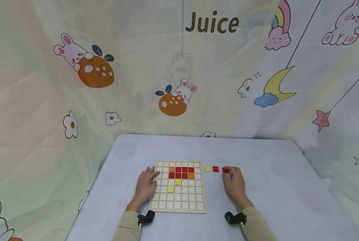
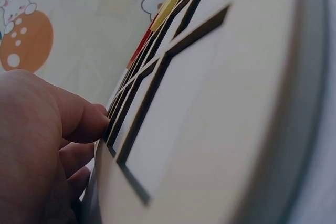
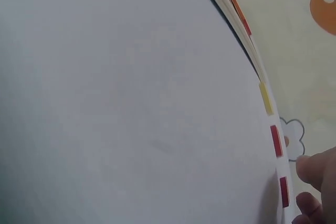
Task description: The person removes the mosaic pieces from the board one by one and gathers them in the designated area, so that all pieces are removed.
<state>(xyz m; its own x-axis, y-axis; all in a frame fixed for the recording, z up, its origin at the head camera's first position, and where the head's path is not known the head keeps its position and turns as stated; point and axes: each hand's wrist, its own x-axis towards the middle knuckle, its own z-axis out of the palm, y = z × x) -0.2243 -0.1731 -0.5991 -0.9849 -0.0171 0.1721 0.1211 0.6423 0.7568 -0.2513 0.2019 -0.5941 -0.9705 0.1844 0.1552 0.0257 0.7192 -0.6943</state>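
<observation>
I have the right hand [image 1: 235,183] with bent fingertips at a flat, square red tile [image 1: 225,170], its near hand by far, between 10 and 11 o'clock from the palm; I cannot tell whether they pinch it. My left hand [image 1: 145,184], fingers relaxed, rests on the 9 o'clock edge of the wood-toned grid board [image 1: 185,189], which lies at 8 o'clock from that tile.

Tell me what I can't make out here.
- Head view: part of the rightmost red tile, covered by the right hand; whether it's gripped is unclear.
- Head view: part of the left rim of the board, under the left hand.
- Right wrist view: most of the right hand, cut off by the right edge.
- Left wrist view: the coloured tiles, too slanted to count.
</observation>
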